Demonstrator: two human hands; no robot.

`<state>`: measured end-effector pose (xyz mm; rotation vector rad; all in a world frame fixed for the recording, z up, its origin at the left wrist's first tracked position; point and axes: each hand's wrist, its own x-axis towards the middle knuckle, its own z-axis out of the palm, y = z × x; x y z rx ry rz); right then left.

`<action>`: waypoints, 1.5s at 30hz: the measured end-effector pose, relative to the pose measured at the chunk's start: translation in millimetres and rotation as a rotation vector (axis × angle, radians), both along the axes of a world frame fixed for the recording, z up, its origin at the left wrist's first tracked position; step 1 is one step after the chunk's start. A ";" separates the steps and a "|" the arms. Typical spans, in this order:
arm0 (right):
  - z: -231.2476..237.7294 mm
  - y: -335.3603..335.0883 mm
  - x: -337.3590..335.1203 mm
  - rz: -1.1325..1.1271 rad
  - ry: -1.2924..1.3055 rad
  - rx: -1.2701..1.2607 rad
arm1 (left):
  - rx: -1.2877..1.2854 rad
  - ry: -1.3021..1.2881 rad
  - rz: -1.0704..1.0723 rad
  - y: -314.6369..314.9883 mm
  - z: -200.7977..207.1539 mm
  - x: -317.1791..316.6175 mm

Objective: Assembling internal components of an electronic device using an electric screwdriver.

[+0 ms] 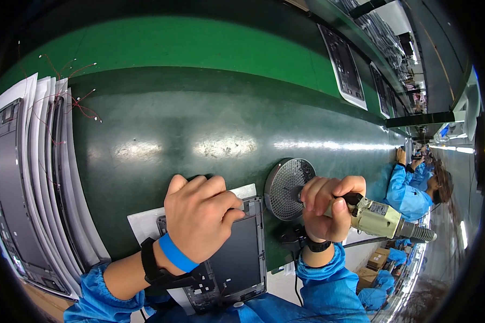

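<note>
My right hand (331, 207) is wrapped round a cream electric screwdriver (380, 215), whose ribbed cable end points right. Its front end reaches toward a round grey screw tray (288, 180) full of small holes; my fingers partly hide the tip. Over the upper part of a dark, flat device housing (237, 258) my left hand (202, 210) is closed, thumb against the curled fingers. What those fingers hold, if anything, is hidden. The housing lies on a white sheet (143, 223) at the near table edge, partly covered by my left wrist.
Similar housings with white sheets between them (35, 177) stack up at left, thin red wires (81, 102) sticking out on top. More panels (342, 67) lie along the green strip (172, 46) at far right. Co-workers in blue (407, 191) sit farther along the green table (161, 118).
</note>
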<state>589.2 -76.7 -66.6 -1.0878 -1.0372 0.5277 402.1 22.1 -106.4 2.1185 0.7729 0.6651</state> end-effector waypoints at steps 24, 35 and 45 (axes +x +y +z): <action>11.0 8.6 -57.0 0.113 0.051 -0.087 | 0.022 -0.028 0.005 -2.1 -3.3 -0.6; 7.3 10.7 -55.9 0.153 0.020 -0.091 | 0.024 -0.014 -0.002 -1.8 -2.6 -0.2; 4.6 12.2 -53.6 0.191 0.020 -0.107 | 0.038 -0.015 0.002 -1.8 -1.8 1.6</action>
